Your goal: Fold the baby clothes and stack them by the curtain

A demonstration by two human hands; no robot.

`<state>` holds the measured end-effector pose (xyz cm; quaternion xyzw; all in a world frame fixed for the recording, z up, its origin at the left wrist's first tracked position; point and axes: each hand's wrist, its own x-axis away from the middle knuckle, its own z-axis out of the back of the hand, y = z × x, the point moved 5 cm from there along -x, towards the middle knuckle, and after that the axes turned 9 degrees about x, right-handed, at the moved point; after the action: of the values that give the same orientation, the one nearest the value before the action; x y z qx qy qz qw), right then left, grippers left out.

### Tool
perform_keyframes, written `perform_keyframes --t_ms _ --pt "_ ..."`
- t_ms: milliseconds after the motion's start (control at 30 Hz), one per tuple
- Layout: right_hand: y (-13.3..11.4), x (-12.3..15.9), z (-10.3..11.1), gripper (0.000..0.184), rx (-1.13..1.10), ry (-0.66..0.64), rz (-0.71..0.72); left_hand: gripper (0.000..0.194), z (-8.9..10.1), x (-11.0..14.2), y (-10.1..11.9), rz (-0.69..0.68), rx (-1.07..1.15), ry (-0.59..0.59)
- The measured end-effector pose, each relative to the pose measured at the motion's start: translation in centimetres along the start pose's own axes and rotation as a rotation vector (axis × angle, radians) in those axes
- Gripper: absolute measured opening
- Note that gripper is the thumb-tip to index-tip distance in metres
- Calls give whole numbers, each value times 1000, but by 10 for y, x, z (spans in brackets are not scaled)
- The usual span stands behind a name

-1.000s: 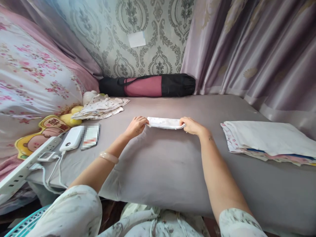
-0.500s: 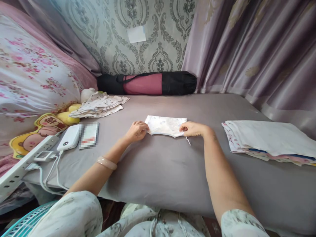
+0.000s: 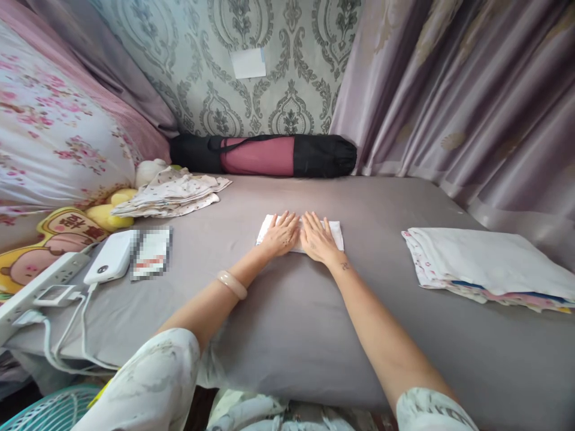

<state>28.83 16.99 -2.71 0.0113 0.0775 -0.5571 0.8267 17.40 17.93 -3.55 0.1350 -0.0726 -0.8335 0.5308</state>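
A small folded white cloth garment (image 3: pixel 336 231) lies on the grey bed sheet (image 3: pixel 287 323) in front of me. My left hand (image 3: pixel 282 233) rests flat on its left half, fingers stretched forward. Flat on the right half is my right hand (image 3: pixel 318 236), its fingers slightly spread. The two hands lie side by side, close together at the garment's middle, and cover most of it. Only the garment's outer ends and edges show around them.
To the right lies a stack of folded cloths (image 3: pixel 489 257). Loosely piled printed cloths (image 3: pixel 179 194) lie at the back left. A white power bank (image 3: pixel 110 256) and a power strip (image 3: pixel 49 287) with cables sit on the left. Along the wall lies a black-and-pink rolled bag (image 3: pixel 265 155).
Both hands have let go of the garment's side edges and moved inward, now lying flat on top. The small white string at its right no longer shows. The view has shifted slightly.
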Motion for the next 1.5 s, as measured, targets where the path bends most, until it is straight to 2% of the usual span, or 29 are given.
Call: perform_keyframes --t_ms 200,300,700,933,1167,1500 --pt "4 -4 -18 58 11 -86 4 55 -14 -4 -10 27 -2 -78" --pt "5 -5 -21 57 15 -88 -2 55 -17 -4 -10 28 -23 -96" --pt "5 -3 -19 58 -17 -97 -14 55 -12 -3 -10 19 3 -143" --pt "15 2 -3 59 41 -17 -130 54 0 -1 -8 61 -49 -33" --pt "12 3 -15 58 26 -90 -97 57 -11 0 -12 70 -8 -119" --pt "12 3 -15 57 23 -92 -97 57 -10 -2 -12 71 8 -166"
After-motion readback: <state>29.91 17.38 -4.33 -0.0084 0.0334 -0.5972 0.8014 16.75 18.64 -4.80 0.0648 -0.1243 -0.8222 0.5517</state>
